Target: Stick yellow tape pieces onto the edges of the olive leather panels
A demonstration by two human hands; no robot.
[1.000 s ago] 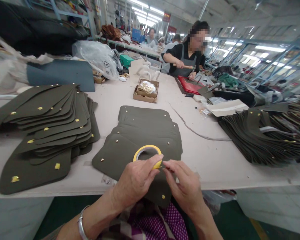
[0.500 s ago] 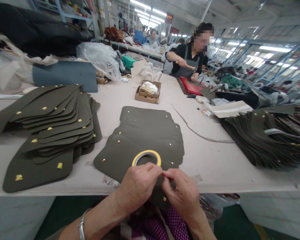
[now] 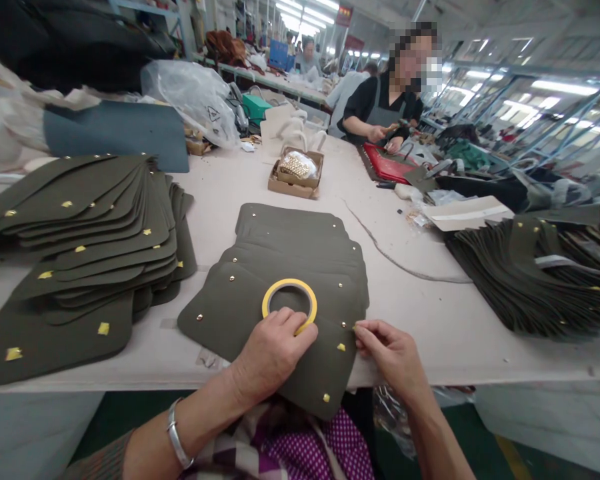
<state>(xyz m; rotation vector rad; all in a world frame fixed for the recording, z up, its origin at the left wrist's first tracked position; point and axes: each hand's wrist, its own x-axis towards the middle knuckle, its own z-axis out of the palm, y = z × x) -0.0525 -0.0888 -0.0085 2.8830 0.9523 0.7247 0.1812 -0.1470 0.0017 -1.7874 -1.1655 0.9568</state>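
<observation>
My left hand (image 3: 279, 348) grips a roll of yellow tape (image 3: 290, 285), which rests over dark green leather-like panels (image 3: 280, 243) lying overlapped on the table in front of me. Gold studs show on these panels, and two spots on the nearest one carry yellow tape bits (image 3: 326, 398). At the right edge of that panel, my right hand (image 3: 387, 347) pinches a small piece of yellow tape (image 3: 355, 327) between thumb and forefinger. On the left lies a fanned pile of similar panels (image 3: 95, 233) with yellow tape bits on many studs.
A small cardboard box (image 3: 295, 180) holding gold studs stands mid-table. Another fanned stack of dark pieces (image 3: 510, 273) lies on the right, near a loose cord (image 3: 390, 260). Across the table a co-worker (image 3: 390, 100) holds a tool over a red piece (image 3: 387, 167).
My right hand has moved right, away from the tape roll, with a small tape piece. My left hand has shifted slightly left with the roll. A tape bit near the panel's right stud is now visible.
</observation>
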